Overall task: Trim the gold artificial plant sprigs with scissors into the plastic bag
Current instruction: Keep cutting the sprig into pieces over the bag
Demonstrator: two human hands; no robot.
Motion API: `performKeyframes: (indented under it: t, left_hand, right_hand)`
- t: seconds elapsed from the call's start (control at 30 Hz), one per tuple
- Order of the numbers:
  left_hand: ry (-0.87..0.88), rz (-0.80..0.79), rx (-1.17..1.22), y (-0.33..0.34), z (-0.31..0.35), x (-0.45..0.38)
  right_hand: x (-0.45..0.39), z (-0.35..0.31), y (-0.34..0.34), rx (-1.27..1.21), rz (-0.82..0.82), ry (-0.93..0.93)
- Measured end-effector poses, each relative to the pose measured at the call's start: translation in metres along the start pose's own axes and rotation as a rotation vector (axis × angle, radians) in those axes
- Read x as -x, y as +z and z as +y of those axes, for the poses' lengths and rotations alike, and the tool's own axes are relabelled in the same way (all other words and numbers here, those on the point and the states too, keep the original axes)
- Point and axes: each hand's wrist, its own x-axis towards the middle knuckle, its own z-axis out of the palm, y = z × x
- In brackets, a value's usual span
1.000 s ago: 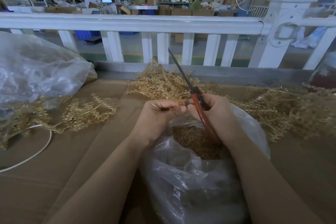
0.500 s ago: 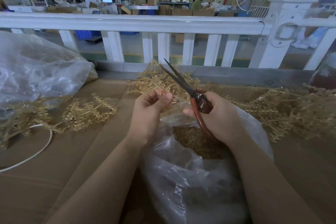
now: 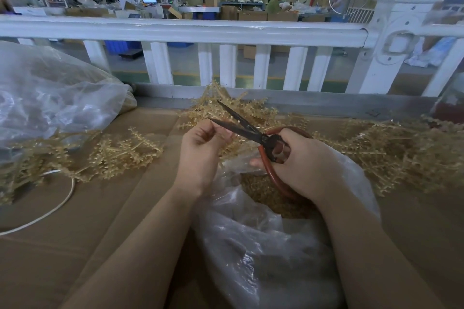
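Left hand pinches a sprig at frame centre, its tip between the parted blades of the scissors. Right hand grips the red handles. Bag lies open directly below, holding gold cuttings. Uncut sprigs are heaped on the counter at left, centre and right. Advice: keep the cut over the bag mouth, fingertips clear of the blades

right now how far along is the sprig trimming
Partly done. The plastic bag already holds a heap of gold cuttings. In hand: the left hand pinches a sprig while the right hand holds the scissors with blades apart. Left: untrimmed sprig piles on both sides.
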Motion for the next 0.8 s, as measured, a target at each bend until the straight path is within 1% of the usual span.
performKeyframes:
  t: [0.2, 0.4, 0.53, 0.67, 0.8]
  left_hand:
    - [-0.022, -0.008, -0.056, -0.0021, -0.0008, -0.0002]
    - [-0.050, -0.009, -0.088, -0.0001, 0.0044, 0.0013]
    - [-0.032, 0.003, -0.045, 0.0020, 0.0069, 0.0012]
    - [-0.019, -0.016, -0.058, 0.0003, 0.0066, 0.0014]
    - [-0.023, -0.021, -0.070, -0.0013, 0.0024, 0.0000]
  right_hand:
    - [0.0004, 0.0030, 0.0079, -0.006, 0.073, -0.010]
    - [0.0009, 0.0045, 0.0075, -0.021, 0.054, -0.021]
    - [0.0007, 0.0062, 0.0080, -0.005, 0.040, -0.023]
    - [0.0000, 0.0069, 0.0098, 0.040, 0.059, -0.013]
    - [0.0001, 0.0076, 0.0113, 0.024, 0.092, 0.003]
